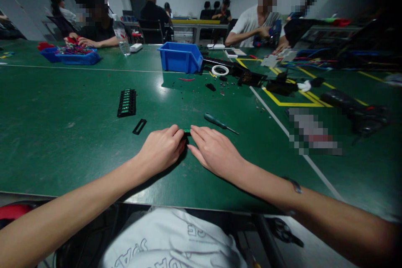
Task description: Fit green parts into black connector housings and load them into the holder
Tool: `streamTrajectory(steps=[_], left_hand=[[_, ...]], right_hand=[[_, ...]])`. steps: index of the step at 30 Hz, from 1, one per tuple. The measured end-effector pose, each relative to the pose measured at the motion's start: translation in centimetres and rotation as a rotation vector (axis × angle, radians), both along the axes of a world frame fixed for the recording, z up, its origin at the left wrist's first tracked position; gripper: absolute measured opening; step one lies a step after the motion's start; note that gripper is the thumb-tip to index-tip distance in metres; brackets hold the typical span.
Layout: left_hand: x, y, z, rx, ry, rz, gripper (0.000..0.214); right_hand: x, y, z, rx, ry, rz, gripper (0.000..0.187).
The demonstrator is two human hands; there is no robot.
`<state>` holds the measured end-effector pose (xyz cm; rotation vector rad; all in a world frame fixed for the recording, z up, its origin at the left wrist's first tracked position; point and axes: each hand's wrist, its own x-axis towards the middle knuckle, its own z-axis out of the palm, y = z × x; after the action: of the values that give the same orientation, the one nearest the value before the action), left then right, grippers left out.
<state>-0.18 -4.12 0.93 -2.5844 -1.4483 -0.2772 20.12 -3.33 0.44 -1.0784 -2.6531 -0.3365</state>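
Note:
A small green circuit board (187,131) with a dark lower edge shows between my hands, just above the green table. My left hand (165,144) has its fingers curled around the board's left end, and most of that end is hidden. My right hand (215,146) grips the right end, fingers on top and thumb below. Left of my hands lies a black rectangular frame (139,126) with an open slot. Behind it is a black tray (127,103) holding a row of several green boards. A screwdriver (220,122) with a dark green handle lies just beyond my right hand.
A blue bin (181,57) stands at the table's middle back, with small loose parts and a white ring (220,70) near it. On the right lies a black power tool (358,111). Two people work across the table, beside a water bottle (122,37) and wire-filled blue trays (78,55).

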Motion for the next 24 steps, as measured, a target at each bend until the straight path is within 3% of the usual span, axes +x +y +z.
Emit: streamTrajectory(steps=[24], left_hand=[[0.25,-0.49,-0.10,0.103,0.042,0.008,0.032]], right_hand=[[0.09,-0.24,0.09,-0.023,0.003,-0.045,0.048]])
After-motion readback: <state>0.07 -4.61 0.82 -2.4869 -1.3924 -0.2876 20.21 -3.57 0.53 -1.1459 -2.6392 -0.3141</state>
